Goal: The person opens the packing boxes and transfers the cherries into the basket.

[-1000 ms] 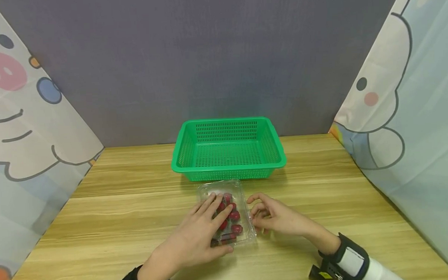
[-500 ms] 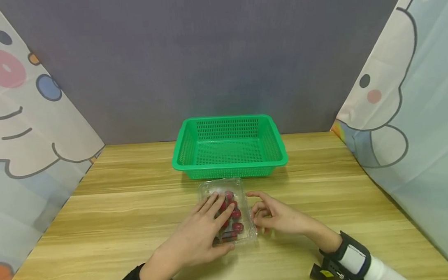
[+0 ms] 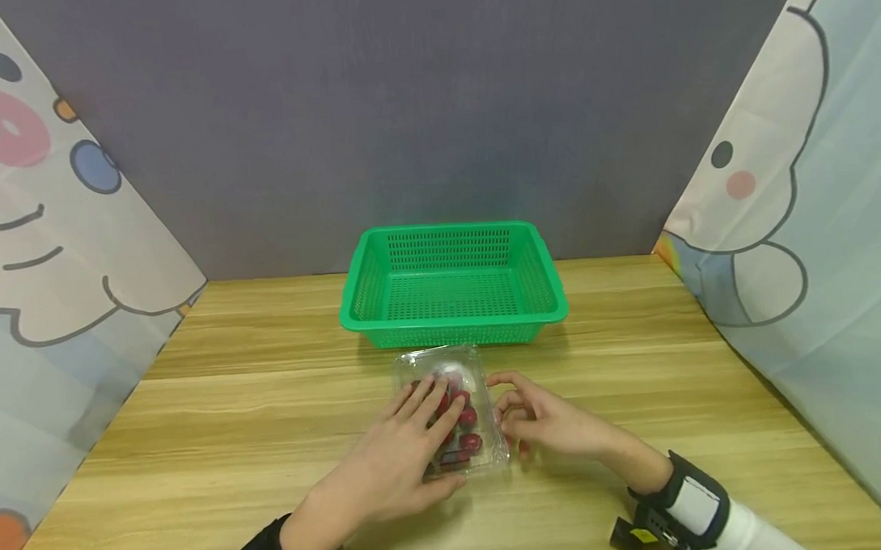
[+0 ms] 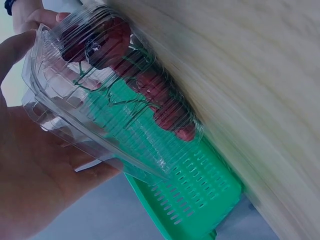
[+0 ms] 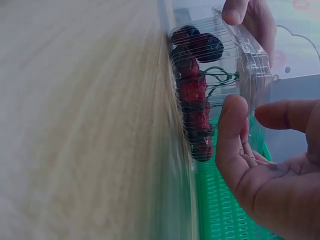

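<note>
A clear plastic clamshell box (image 3: pixel 490 435) of dark red, cherry-like fruit (image 3: pixel 471 442) with thin green stems lies on the table, slightly turned. My left hand (image 3: pixel 399 454) rests across its lid, fingers spread and fairly straight, covering the box's left part. At the right long edge is my right hand (image 3: pixel 540 421), its fingers bent and the thumb low beside the rim. In the right wrist view, the thumb (image 5: pixel 231 130) overlaps the box's side, and the index fingertip (image 5: pixel 265 116) is right at the lid's rim. The lid looks closed.
A green perforated plastic basket (image 3: pixel 453 325) stands just beyond the box, near the grey back wall (image 3: pixel 434 105). Printed cartoon curtains flank the wooden table (image 3: pixel 256 411) on both sides. A camera is strapped to the right wrist.
The head view has shifted slightly, so the scene sits a little higher. Both hands stay at the box, the left flat on the lid, the right fingers at the right rim with slight movement.
</note>
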`<state>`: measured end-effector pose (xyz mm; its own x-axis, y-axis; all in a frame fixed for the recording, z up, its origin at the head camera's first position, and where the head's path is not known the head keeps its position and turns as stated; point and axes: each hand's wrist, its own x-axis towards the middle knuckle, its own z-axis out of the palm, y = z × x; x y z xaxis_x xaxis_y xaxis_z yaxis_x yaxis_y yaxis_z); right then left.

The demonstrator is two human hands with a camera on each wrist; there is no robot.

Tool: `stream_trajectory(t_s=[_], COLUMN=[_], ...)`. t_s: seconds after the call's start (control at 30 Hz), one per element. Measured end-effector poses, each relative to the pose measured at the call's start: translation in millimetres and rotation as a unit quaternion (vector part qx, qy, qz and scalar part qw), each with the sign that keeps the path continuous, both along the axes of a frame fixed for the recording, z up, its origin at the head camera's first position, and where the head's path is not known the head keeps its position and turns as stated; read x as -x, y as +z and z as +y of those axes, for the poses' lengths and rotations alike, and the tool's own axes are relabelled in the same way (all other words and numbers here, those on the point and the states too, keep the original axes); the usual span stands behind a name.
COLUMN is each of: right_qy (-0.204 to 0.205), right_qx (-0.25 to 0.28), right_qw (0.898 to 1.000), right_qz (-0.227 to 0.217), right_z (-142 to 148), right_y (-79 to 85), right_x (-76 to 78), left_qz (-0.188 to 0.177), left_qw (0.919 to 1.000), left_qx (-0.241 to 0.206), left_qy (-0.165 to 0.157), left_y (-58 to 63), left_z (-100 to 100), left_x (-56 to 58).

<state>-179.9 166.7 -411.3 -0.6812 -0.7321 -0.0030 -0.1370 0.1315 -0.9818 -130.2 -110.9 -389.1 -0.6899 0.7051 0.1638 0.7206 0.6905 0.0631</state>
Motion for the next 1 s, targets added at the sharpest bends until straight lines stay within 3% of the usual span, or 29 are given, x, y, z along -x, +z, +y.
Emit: stream_trajectory(t_s=[0.57, 1.0], right_qy=[-0.043, -0.026], right_qx=[-0.013, 0.022], right_qw=[0.999, 0.998], right_qz=[-0.009, -0.049], right_z=[-3.6, -4.9], right_y=[2.4, 1.2], right_x=[-3.8, -3.9], left_qz=[-0.003, 0.055], left_qw=[0.9999, 0.9979], left_qx=[0.013, 0.005], left_qy=[-0.004, -0.034], left_y=[1.4, 0.8], left_z=[4.9, 6.5], left_x=[-1.8, -0.8])
